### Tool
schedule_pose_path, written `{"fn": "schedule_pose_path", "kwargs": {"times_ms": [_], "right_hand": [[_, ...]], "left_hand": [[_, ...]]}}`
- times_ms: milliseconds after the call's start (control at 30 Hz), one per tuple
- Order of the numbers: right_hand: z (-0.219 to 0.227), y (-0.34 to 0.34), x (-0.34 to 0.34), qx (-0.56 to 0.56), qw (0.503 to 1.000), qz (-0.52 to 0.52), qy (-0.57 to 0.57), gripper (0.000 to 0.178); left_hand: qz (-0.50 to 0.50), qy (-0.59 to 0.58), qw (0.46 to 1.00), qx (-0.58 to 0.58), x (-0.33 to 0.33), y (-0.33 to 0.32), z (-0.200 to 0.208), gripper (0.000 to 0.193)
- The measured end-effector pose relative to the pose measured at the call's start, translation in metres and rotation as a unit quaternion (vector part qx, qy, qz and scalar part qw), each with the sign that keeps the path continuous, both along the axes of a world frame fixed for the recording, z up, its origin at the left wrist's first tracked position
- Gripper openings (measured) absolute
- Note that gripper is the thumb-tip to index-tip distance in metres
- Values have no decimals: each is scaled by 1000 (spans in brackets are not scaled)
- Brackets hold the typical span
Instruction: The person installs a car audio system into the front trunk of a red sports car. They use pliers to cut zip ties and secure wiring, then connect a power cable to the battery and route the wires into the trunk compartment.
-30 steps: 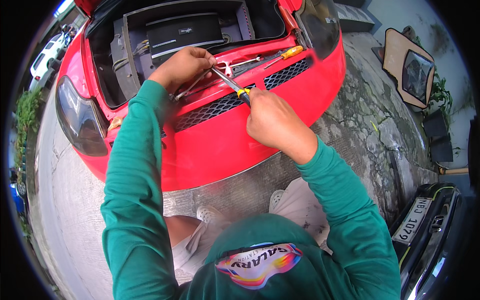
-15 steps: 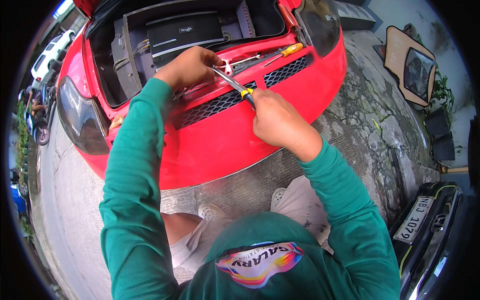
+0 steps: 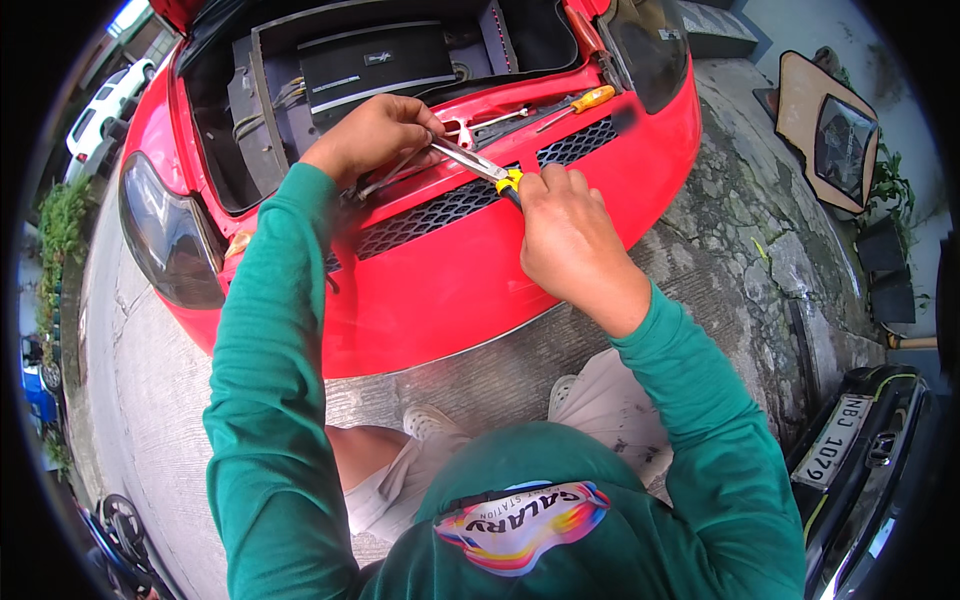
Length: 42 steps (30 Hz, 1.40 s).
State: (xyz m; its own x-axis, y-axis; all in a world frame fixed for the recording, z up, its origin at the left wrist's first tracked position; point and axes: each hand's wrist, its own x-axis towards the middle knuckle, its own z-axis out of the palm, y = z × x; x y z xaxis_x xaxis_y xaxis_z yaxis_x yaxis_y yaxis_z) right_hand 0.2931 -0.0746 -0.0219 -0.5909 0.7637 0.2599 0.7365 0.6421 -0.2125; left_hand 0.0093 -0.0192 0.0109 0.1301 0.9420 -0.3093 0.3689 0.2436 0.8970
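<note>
Pliers [image 3: 487,168], upper centre | right hand [image 3: 577,240] is gripping them | jaws are now parting, seemingly easing bite | left hand [image 3: 372,140], hold unclear

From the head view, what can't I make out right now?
All in the head view:
- Whether the bare left hand pinches anything at the tip of the steel long-nose pliers: too small, with fingers in the way.
- The pliers' black-and-yellow grips: mostly hidden by the bare right hand.
- The glossy black vehicle at lower right: cut off by the fisheye rim.
</note>
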Motion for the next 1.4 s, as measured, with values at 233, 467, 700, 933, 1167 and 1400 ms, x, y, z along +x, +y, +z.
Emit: {"fn": "schedule_pose_path", "kwargs": {"times_ms": [233, 467, 700, 933, 1167, 1400], "right_hand": [[7, 3, 2, -11, 1000, 9, 3, 17], [17, 12, -5, -12, 998, -13, 52, 20], [-6, 30, -4, -112, 992, -16, 62, 15], [-25, 35, -9, -497, 830, -22, 250, 13], [-49, 34, -7, -759, 513, 63, 396, 9], [-79, 26, -18, -826, 268, 175, 464, 15]], "left_hand": [[17, -14, 1000, -15, 4, -1, 2, 15], [17, -29, 999, 12, -1, -3, -2, 12], [15, 11, 999, 27, 0, 0, -4, 12], [-25, -14, 998, 53, -3, -9, -6, 30], [-52, 93, 988, 115, -2, -7, -8, 36], [-33, 65, 995, 72, 2, -5, -1, 34]]}}
